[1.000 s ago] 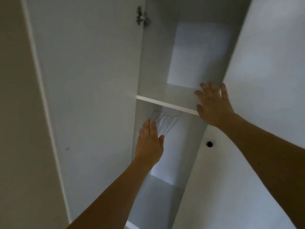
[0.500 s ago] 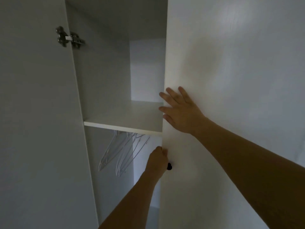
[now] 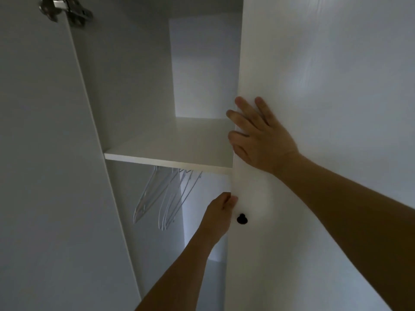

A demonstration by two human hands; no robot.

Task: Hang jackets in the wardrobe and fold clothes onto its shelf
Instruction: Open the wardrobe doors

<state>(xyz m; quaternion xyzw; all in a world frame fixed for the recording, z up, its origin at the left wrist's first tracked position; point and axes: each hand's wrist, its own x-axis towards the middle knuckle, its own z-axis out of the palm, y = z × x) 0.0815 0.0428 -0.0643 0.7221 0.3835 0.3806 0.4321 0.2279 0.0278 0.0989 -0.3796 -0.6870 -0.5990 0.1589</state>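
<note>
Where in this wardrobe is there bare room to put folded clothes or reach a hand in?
The shelf shows bare between the left wall and the right door. Below it, white hangers crowd the left; a gap remains beside them, near the left hand gripping the door's edge.

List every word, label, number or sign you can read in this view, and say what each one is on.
None: no readable text anywhere in this view.
The right door, the left door, the shelf, the hangers, the black knob and the metal hinge all show plain, unmarked surfaces.
</note>
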